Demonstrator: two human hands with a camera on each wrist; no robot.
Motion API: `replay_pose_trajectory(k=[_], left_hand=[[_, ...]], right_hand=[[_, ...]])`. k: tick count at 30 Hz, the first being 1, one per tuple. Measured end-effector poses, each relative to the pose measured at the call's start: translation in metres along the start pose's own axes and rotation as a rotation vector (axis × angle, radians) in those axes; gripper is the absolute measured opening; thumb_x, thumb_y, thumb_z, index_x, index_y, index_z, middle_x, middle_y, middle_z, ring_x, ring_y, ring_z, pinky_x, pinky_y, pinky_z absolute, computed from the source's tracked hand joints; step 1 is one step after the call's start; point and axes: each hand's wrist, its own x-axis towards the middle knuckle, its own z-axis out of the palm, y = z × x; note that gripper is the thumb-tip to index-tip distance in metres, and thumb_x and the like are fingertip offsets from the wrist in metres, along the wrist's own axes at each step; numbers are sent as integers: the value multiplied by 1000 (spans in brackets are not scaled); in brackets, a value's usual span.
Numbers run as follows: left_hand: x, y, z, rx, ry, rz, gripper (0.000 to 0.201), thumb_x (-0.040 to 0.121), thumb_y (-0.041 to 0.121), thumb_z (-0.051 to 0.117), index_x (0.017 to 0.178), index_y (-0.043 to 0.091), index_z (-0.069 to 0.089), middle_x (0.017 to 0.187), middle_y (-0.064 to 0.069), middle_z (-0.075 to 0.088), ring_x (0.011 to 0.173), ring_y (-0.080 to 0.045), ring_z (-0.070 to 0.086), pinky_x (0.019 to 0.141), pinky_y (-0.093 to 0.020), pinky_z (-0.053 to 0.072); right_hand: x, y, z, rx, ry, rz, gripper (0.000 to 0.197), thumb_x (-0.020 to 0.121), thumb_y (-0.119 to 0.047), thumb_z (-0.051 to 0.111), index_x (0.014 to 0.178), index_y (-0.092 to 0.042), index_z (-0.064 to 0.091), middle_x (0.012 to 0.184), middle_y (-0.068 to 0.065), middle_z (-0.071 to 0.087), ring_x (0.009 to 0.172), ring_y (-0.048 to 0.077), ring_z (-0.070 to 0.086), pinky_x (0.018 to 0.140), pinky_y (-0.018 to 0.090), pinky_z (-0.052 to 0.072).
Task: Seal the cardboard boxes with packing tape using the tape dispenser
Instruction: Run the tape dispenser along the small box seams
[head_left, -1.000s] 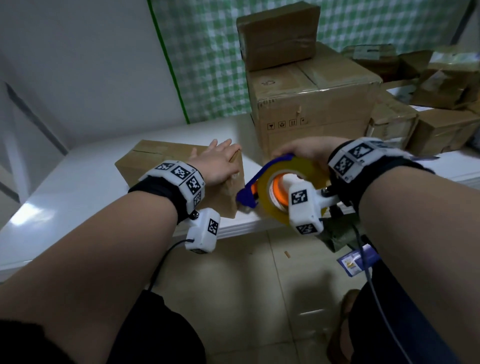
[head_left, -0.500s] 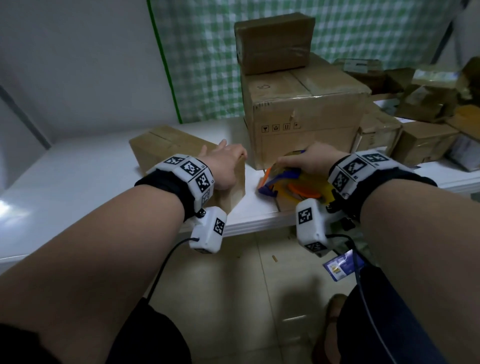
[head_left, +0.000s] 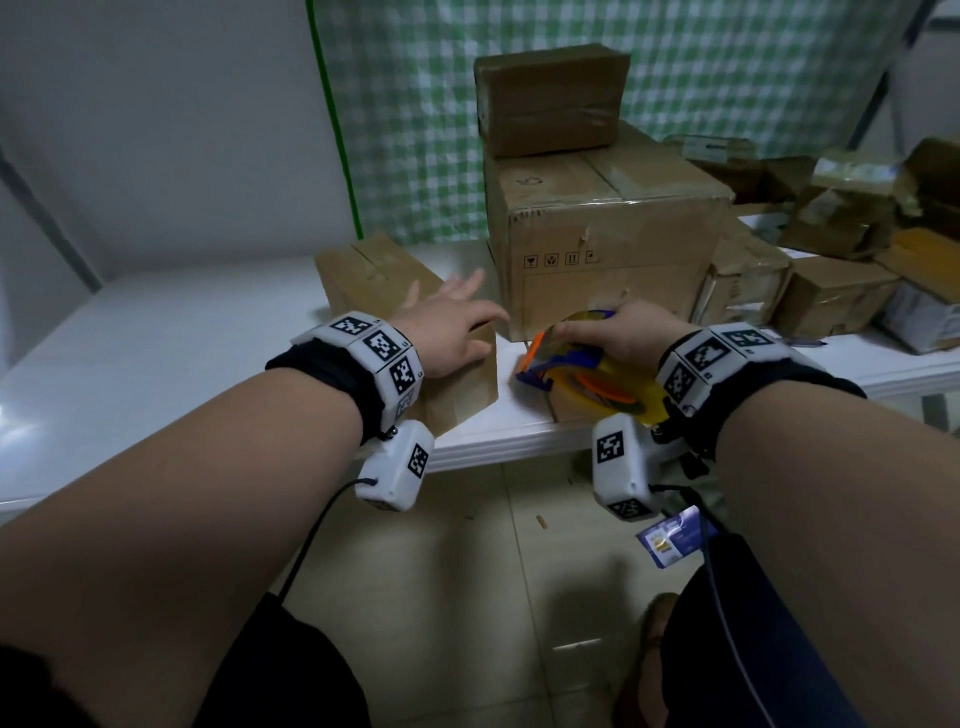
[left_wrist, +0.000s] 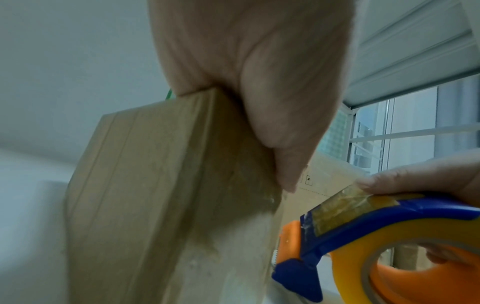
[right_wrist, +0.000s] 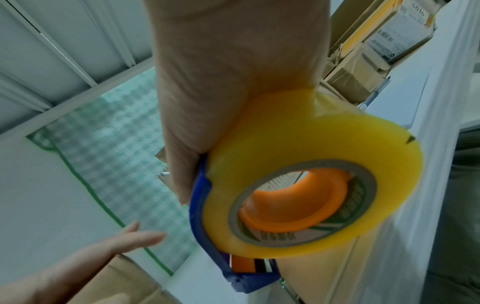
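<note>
A small brown cardboard box (head_left: 374, 280) lies on the white table (head_left: 156, 343), turned at an angle. My left hand (head_left: 452, 322) rests flat on its near end with straight fingers; the left wrist view shows the palm (left_wrist: 259, 82) against the box's edge (left_wrist: 155, 185). My right hand (head_left: 623, 332) grips a blue and orange tape dispenser (head_left: 571, 364) with a yellow tape roll (right_wrist: 298, 185), held low over the table edge just right of the box. A loose tape end (left_wrist: 345, 205) lies over the dispenser's front.
A large sealed carton (head_left: 602, 244) with a smaller box (head_left: 550, 98) on top stands right behind the dispenser. Several crumpled boxes (head_left: 831, 249) crowd the table's right side. A green checked curtain (head_left: 415, 104) hangs behind. Tiled floor (head_left: 493, 597) lies below the table edge.
The small box has been turned so its far end points away. My right hand lowered the dispenser from upright to tilted near the table. My left fingers spread out.
</note>
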Motion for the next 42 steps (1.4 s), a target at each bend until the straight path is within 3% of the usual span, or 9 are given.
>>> replay_pose_trajectory(k=[5, 10, 16, 23, 28, 32, 35, 39, 42], left_hand=[[-10, -10, 0, -25, -19, -382, 91, 82, 62, 55, 149, 38, -1, 158, -8, -15, 144, -35, -13, 109, -67, 4], [-5, -17, 8, -51, -15, -342, 106, 76, 50, 70, 150, 34, -3, 158, -11, -12, 145, -34, -9, 113, -60, 16], [-8, -19, 2, 26, -80, -206, 113, 75, 36, 76, 150, 30, -8, 158, -10, -14, 145, -30, -9, 115, -54, 18], [-19, -18, 2, 9, -80, -59, 109, 76, 33, 75, 150, 33, -5, 158, -5, -12, 146, -25, -8, 119, -43, 10], [-26, -14, -5, -36, -103, -31, 103, 79, 32, 73, 150, 32, 0, 159, -5, -8, 146, -24, -5, 119, -39, 9], [-29, -15, -26, -277, -100, -78, 86, 81, 29, 72, 150, 21, 21, 157, -3, 20, 142, -20, 24, 116, -31, 21], [-33, -15, -35, -489, -20, -134, 69, 85, 27, 68, 145, 16, 36, 149, -2, 39, 134, -16, 40, 114, -32, 27], [-30, -20, -38, -831, 240, -272, 20, 96, 30, 49, 99, 17, 65, 109, -8, 63, 99, -22, 59, 90, -32, 45], [-34, -16, -46, -1241, 263, -383, 28, 97, 40, 43, 87, 16, 54, 81, -1, 55, 64, -15, 52, 61, -27, 43]], right_hand=[[-2, 0, 1, 6, -5, 8, 63, 79, -65, 59, 100, -5, 65, 98, 14, 64, 87, 27, 59, 81, 34, 48], [0, 0, 0, -21, -9, 11, 56, 81, -65, 57, 81, -9, 59, 93, 12, 60, 83, 25, 56, 78, 33, 45], [0, 2, -1, -19, -11, 9, 67, 80, -66, 57, 104, -4, 65, 96, 13, 61, 82, 24, 55, 79, 32, 45], [-7, -8, -4, -109, 59, -38, 59, 80, -63, 59, 78, -5, 64, 83, 15, 60, 69, 24, 54, 62, 32, 44], [-14, -18, -12, 90, 85, -48, 49, 86, -50, 61, 94, -2, 66, 98, 17, 65, 87, 29, 60, 87, 40, 50], [-25, -26, -24, 304, 236, -100, 43, 82, -51, 64, 63, -12, 56, 77, 11, 55, 74, 26, 52, 68, 36, 42], [-28, -27, -32, 467, 371, -84, 49, 73, -59, 68, 58, -14, 56, 66, 5, 57, 73, 27, 57, 69, 37, 46], [-29, -35, -41, 742, 339, -100, 47, 61, -61, 76, 68, -16, 65, 78, 6, 69, 81, 27, 67, 83, 42, 55], [-32, -41, -42, 813, 266, -156, 42, 66, -54, 78, 75, -16, 65, 83, 8, 71, 79, 26, 69, 81, 39, 56]])
